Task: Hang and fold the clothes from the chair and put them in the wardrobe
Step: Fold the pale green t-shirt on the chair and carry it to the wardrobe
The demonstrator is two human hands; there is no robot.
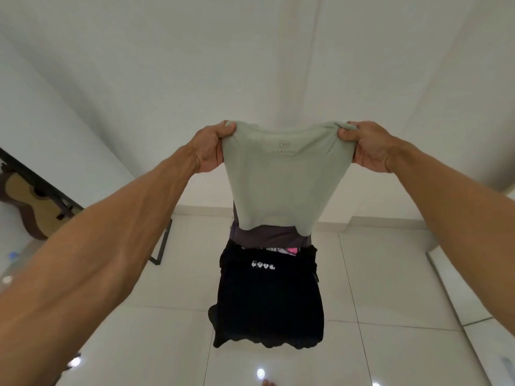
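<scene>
I hold a pale green T-shirt [281, 179] up in front of me, stretched between both hands. My left hand [211, 149] grips its upper left corner and my right hand [367, 147] grips its upper right corner. The shirt hangs down with a small round logo near its top. Below it stands the chair [267, 235], draped with clothes: a dark purple-grey garment over the back, a bit of pink and white fabric [289, 249], and a black garment with white lettering [270, 299] covering the seat. No wardrobe is in view.
Glossy white floor tiles [390, 288] surround the chair. A guitar [30, 207] leans at the left next to a black frame [161, 246]. White walls rise behind. A white panel edge [473, 316] lies at the right.
</scene>
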